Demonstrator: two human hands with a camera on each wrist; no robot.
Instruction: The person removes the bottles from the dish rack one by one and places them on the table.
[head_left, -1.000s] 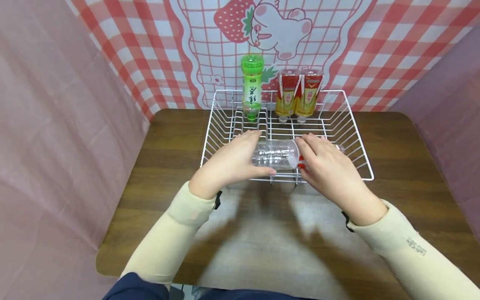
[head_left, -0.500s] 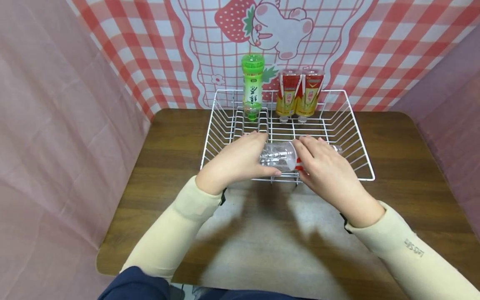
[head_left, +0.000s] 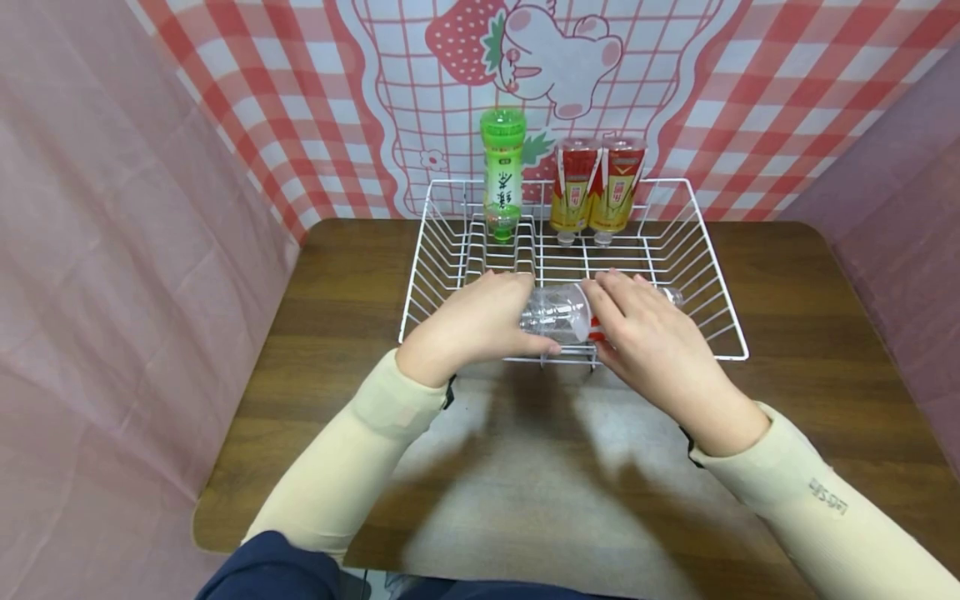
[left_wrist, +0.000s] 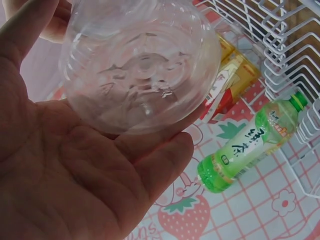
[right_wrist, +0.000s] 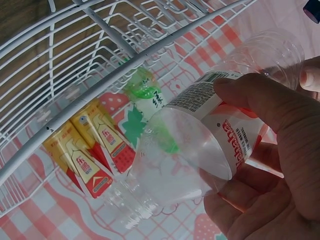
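A clear plastic water bottle (head_left: 555, 314) with a red and white label lies roughly level over the front of the wire rack. Its threaded neck (right_wrist: 135, 212) has no cap and points to the right. My left hand (head_left: 480, 319) cups the base end, thumb on the near side and fingers on the far side; in the left wrist view the round base (left_wrist: 145, 75) faces the palm. My right hand (head_left: 648, 337) grips the bottle around its label (right_wrist: 230, 132), which the fingers partly cover.
The white wire rack (head_left: 731, 308) sits on a brown wooden table (head_left: 330, 275). In its back row stand an upside-down green tea bottle (head_left: 502, 179) and two upside-down red and yellow bottles (head_left: 576, 187), (head_left: 618, 187). A red checked cloth (head_left: 262, 92) hangs close behind.
My left hand has shifted a little to the right along the bottle, covering more of its base end. The right hand has moved slightly left. The bottles at the back stay put.
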